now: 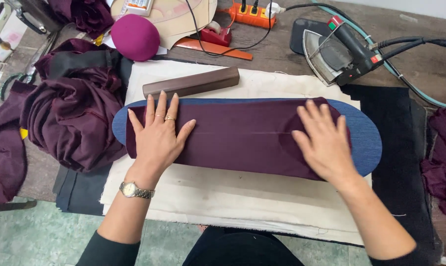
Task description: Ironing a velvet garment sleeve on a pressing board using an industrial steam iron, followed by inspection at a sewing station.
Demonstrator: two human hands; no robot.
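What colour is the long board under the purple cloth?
Blue. The sleeve board shows at both rounded ends beyond the cloth, seen in the head view.

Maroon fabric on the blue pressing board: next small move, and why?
Probably slide both palms outward along the maroon fabric to flatten it. The left hand and right hand lie flat and spread near its two ends on the blue board, a seam line runs between them, and the iron sits parked behind, untouched.
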